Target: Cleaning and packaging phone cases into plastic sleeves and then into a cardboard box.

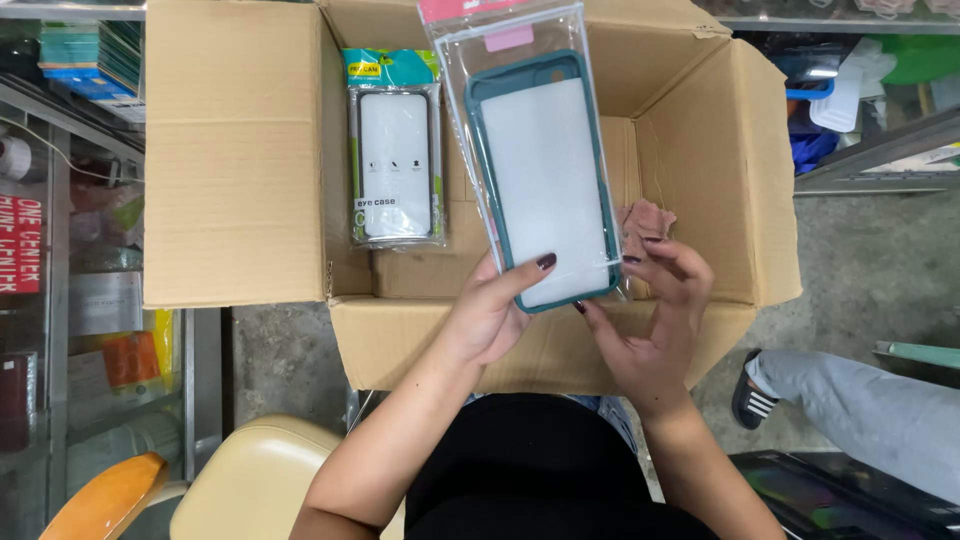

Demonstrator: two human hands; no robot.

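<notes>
the left hand (490, 315) grips the lower left edge of a phone case (545, 180), thumb pressed across its front and fingers curled behind, so it is closed on it. the case is dark teal with a frosted pale back, sealed in a clear sleeve (462, 60) with a pink header at the top. it is held upright over the open box (235, 160), above the near wall and tilted a little to the right. the right hand (655, 320) is half open: its fingertips touch the sleeve's lower right corner and edge, the palm is cupped below, and it pinches nothing firmly as far as can be seen.

inside the box, against its left wall, a second case (395, 150) in a sleeve with a green header stands upright, apart from the held one. a crumpled pinkish scrap (645, 222) lies by the right wall, just behind the right fingers. a cream chair (255, 480) stands under the box's near left corner, and another person's leg and sandal (755, 395) rest on the floor to the right.

the hold looks thin: the sleeve is slick, and a one-sided grip low on a tall pack could let it swivel or slide down into the box. a hard thumb press may crease the plastic.
</notes>
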